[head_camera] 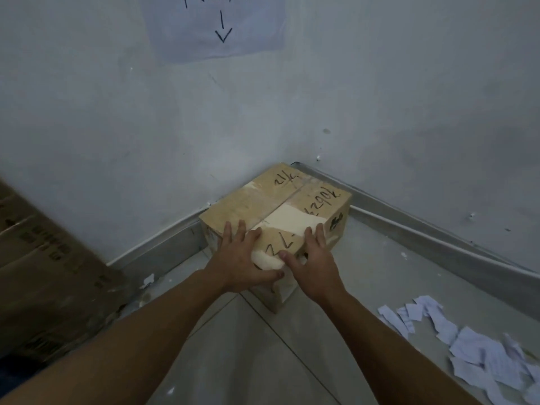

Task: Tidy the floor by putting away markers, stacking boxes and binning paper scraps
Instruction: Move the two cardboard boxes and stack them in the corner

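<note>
A tan cardboard box (280,206) with black handwriting and pale tape stands on the floor in the corner of the room. My left hand (242,258) lies flat on its near top edge, thumb wrapped around the front corner. My right hand (312,264) presses on the same near edge just to the right, fingers spread over the top. Both hands grip the box. A heap of torn white paper scraps (473,346) lies on the tiles at the lower right. No markers are in view.
A large flattened brown carton (49,276) leans against the left wall. A paper sign with an arrow (219,24) is stuck to the wall above. A metal skirting (423,229) runs along both walls. A small scrap (147,280) lies by the left skirting.
</note>
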